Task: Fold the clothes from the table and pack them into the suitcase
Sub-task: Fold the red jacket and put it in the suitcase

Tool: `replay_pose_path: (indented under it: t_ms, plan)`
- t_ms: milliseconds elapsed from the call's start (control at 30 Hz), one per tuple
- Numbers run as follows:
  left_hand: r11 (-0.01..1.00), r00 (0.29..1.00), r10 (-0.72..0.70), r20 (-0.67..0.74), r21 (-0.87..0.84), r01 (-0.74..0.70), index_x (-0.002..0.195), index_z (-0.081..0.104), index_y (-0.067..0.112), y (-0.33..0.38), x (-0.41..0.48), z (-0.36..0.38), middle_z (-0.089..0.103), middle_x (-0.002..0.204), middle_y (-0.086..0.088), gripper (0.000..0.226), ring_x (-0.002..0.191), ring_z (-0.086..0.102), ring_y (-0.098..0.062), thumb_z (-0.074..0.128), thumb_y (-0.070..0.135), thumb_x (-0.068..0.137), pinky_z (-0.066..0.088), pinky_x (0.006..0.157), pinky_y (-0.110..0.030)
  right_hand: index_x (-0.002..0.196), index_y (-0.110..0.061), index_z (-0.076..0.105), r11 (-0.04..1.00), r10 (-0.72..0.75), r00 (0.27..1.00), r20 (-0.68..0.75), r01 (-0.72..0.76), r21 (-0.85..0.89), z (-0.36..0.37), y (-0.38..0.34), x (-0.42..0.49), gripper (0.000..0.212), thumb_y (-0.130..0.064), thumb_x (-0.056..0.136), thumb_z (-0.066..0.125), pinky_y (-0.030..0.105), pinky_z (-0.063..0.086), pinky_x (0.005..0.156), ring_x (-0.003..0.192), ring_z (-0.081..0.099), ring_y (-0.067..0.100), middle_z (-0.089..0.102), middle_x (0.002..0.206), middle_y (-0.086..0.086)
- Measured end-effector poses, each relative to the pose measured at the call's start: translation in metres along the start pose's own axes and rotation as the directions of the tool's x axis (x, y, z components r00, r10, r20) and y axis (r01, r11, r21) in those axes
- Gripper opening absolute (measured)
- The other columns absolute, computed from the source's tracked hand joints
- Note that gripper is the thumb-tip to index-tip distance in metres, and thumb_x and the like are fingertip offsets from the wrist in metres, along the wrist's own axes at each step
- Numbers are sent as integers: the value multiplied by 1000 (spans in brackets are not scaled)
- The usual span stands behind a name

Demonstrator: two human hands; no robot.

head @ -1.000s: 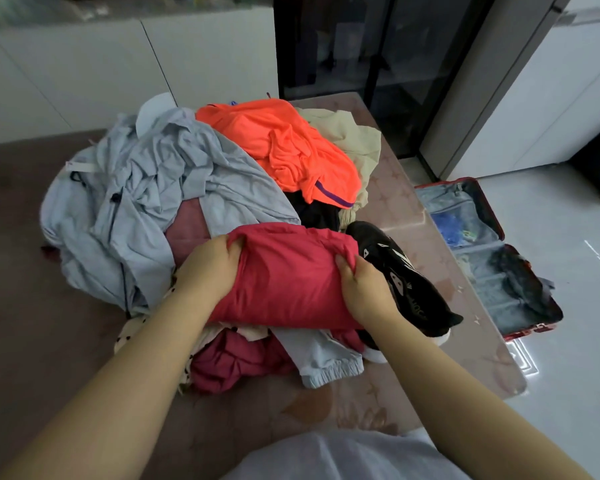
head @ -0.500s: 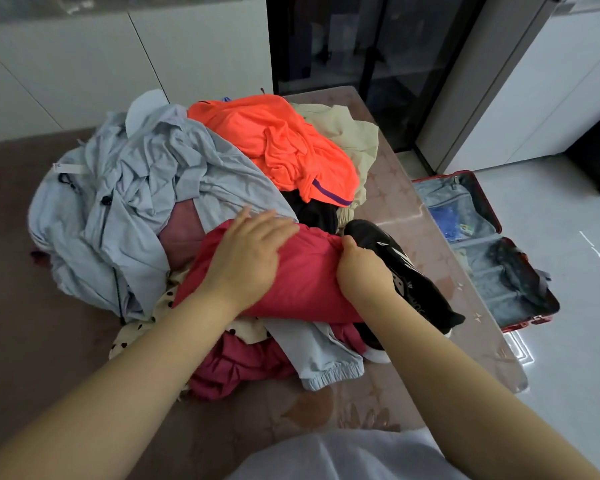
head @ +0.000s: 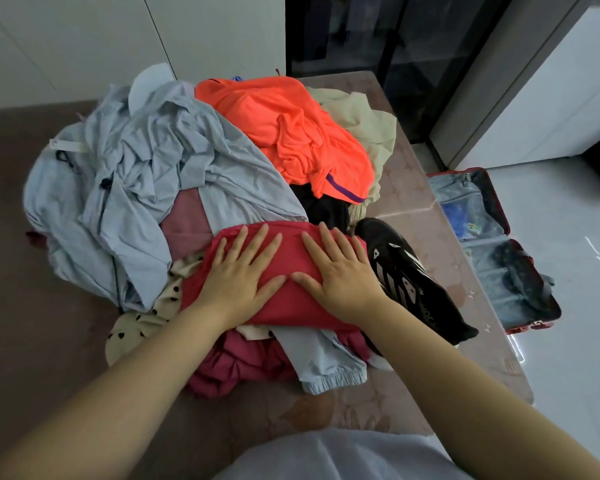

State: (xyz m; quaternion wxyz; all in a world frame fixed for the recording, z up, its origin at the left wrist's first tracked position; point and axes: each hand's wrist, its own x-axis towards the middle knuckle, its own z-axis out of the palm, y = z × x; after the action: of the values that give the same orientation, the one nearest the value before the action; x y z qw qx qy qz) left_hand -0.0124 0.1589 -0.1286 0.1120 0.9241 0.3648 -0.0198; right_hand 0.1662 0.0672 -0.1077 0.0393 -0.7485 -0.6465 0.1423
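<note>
Red garment (head: 290, 254) beneath left hand (head: 239, 278) and right hand (head: 340, 282), fingers (head: 261, 239) straight; illegible lettering on black garment (head: 409, 285)

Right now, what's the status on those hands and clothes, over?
Both open: left hand, right hand pressing red garment. Garment on pile, unpacked. Open suitcase on floor. Beside right hand, black item.

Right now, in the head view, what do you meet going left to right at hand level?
A pale blue jacket, left hand, right hand (both flat on the red garment), black shoe, open suitcase.
</note>
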Motion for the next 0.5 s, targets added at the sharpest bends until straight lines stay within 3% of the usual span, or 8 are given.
replay_pose_path:
  t_ms: [100,167,300,400,500]
  plan:
    - [999,1000,-22,-6,-30,21,145,-5,34,-10,-5,8,-4,158,3,82,143,-11,-16,-14,77,76,-16,112,-36,151,-28,1,999,40,994,101,-40,-2,-1,2,2,112,-82,57,-26,42,-4,116,146,5,25,1,160,6]
    - [998,999,-42,9,-55,42,144,-9,35,-11,-4,9,-6,158,4,83,142,-15,-13,-17,78,73,-19,111,-33,152,-23,0,999,32,987,157,-29,-17,-7,1,8,114,-83,57,-21,43,-4,116,146,6,25,3,160,7]
    - [993,998,-42,35,-107,46,143,-11,35,-14,-1,3,-5,158,6,92,144,-13,-14,-20,83,65,-15,112,-33,151,-16,9,1000,14,943,333,-13,-4,-35,6,33,104,-81,75,34,47,-3,116,145,11,23,15,158,6]
    - [985,997,-70,-25,-157,65,149,7,30,-17,-10,-10,9,158,6,101,145,0,-14,-9,86,67,-9,115,-38,141,-14,30,1000,-7,932,362,15,-19,-56,7,50,105,-81,64,56,48,2,115,133,36,26,41,142,6]
    - [955,958,-215,-188,-247,166,146,30,25,-20,-33,-18,28,153,3,88,143,19,-18,18,78,76,-5,115,-40,140,-17,32,998,2,905,426,26,-60,-64,5,56,106,-82,60,57,47,5,114,128,41,30,48,134,7]
